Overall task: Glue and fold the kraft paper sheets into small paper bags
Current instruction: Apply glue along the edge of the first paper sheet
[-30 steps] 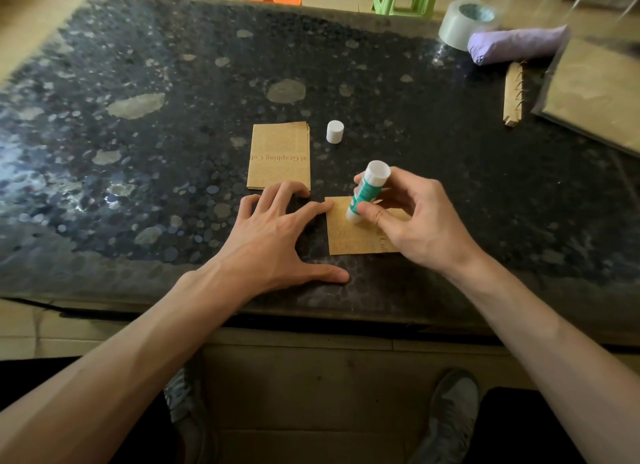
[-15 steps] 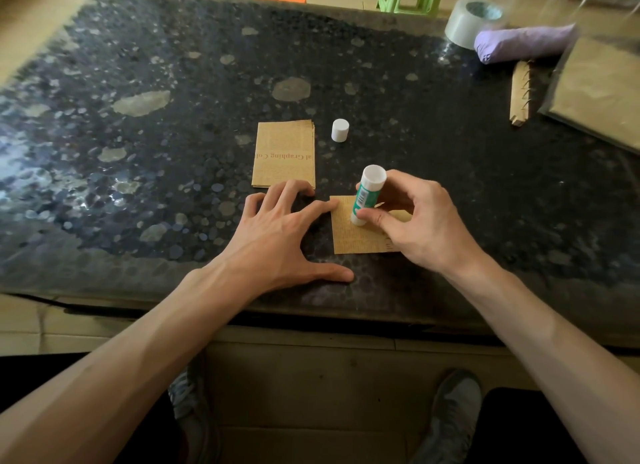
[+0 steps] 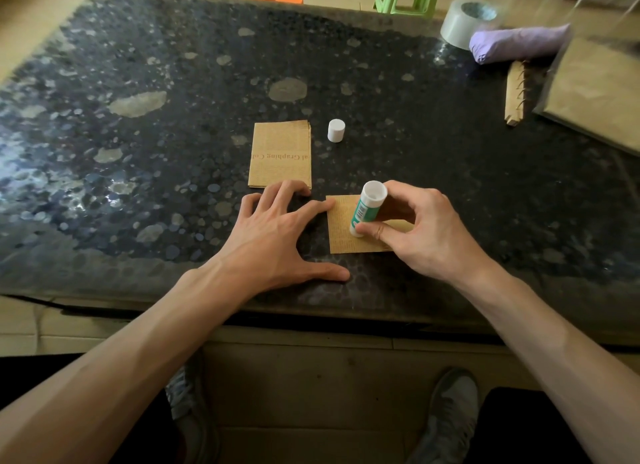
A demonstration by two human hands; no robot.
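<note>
Two hands worked near table edge. Our left hand (image 3: 273,242) lay flat, fingers spread, forefinger tip on left edge of kraft sheet (image 3: 343,236); we judged it pinned paper against sliding. Our right hand (image 3: 426,235) gripped glue stick (image 3: 367,209), tilted, lower end on sheet, for spreading glue. Sheet lay on stone table (image 3: 138,186), between both hands. Just behind: stack of sheets (image 3: 280,155), within reach. Beside stack, white cap (image 3: 336,130) stood upright, off stick. Far right: tape roll (image 3: 465,22), purple bundle (image 3: 519,42).
</note>
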